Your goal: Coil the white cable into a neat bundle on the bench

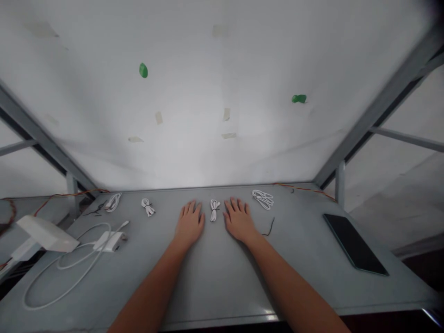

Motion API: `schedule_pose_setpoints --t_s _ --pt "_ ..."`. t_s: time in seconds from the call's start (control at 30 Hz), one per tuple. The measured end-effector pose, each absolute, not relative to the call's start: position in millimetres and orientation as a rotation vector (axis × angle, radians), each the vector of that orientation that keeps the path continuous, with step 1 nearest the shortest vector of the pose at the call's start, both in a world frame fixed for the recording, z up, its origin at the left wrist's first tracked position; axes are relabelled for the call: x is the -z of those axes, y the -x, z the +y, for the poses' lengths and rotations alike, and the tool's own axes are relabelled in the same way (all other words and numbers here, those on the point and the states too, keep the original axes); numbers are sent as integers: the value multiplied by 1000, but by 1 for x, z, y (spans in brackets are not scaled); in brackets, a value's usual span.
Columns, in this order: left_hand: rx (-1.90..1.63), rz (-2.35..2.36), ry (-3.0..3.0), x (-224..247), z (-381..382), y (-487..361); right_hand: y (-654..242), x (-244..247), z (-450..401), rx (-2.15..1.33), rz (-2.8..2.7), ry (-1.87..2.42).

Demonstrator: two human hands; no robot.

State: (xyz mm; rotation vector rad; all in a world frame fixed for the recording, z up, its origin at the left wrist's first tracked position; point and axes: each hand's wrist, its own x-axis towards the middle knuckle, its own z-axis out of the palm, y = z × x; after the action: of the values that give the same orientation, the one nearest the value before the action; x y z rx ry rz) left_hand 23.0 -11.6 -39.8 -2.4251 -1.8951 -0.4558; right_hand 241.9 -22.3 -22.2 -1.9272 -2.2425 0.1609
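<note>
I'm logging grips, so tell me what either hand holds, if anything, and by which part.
Nothing is held: the left hand and right hand rest palm-down on the grey tabletop, a black-tied white cable bundle lying untouched between them.

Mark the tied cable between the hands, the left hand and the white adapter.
Tied cable [214,210]: head view, middle of bundle.
Left hand [188,224]: head view, back of hand.
White adapter [113,241]: head view, upper face.
</note>
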Motion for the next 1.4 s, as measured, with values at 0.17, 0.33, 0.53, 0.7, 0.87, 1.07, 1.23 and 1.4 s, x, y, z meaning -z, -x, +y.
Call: schedule_pose_setpoints --t_s 0.17,0.33,0.53,0.7,0.87,1.07,1.23,1.4 --pt "473 -1888 2405 43 -11 -23 -242 24 -22 -160 -2234 1922" --pt "466 -1891 2410 43 -11 -23 -242 23 -21 -182 -2225 1914" --pt "423 -1915 2433 37 -13 -24 -245 21 -19 -232 -2264 1834" --pt "353 -1939 2430 35 -14 -26 -244 17 -21 -245 -2278 1847" --pt "373 -1935 2443 36 -13 -25 -244 16 -22 -245 -2282 1850" --pt "406 -1928 2442 39 -12 -25 -243 16 -22 -232 -2283 1852" --pt "404 -1925 2429 41 -11 -25 -243 16 -22 -238 -2280 1848" --pt "399 -1921 2434 41 -11 -24 -243 16 -22 -248 -2275 1848"
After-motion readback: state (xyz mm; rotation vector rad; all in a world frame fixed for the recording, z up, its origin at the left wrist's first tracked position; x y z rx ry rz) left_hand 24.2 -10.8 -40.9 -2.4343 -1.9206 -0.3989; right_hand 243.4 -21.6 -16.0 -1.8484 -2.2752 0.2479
